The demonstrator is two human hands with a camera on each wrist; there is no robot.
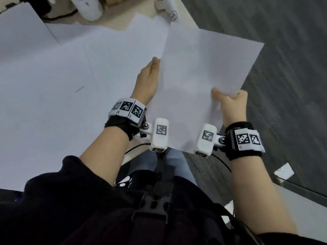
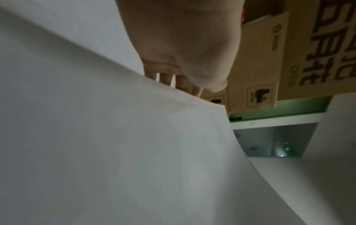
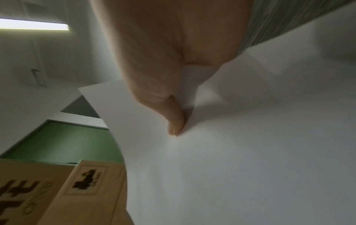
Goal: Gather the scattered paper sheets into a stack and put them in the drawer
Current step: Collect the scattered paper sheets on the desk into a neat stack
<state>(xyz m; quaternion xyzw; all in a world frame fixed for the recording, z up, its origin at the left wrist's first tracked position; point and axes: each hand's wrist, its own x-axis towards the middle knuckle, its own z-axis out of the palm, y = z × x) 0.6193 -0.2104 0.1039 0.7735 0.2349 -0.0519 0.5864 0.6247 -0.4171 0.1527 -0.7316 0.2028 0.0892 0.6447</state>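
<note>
I hold white paper [image 1: 203, 71] in the air over the table's right edge; I cannot tell whether it is one sheet or a thin stack. My right hand [image 1: 230, 99] pinches its right edge, thumb [image 3: 175, 121] on top and fingers hidden underneath. My left hand [image 1: 148, 80] lies along its left edge, with straight fingers [image 2: 165, 79] tucked behind the paper and the thumb beside the edge. More white sheets [image 1: 44, 85] lie spread over the table, overlapping, up to the far sheet [image 1: 134, 38]. No drawer is plainly in view.
Two white devices [image 1: 88, 7] [image 1: 168, 7] stand at the table's far edge. Grey carpet [image 1: 292, 68] lies to the right. A pale flat surface [image 1: 300, 206] sits low on the right. Cardboard boxes [image 2: 260, 60] [image 3: 57, 190] show in the wrist views.
</note>
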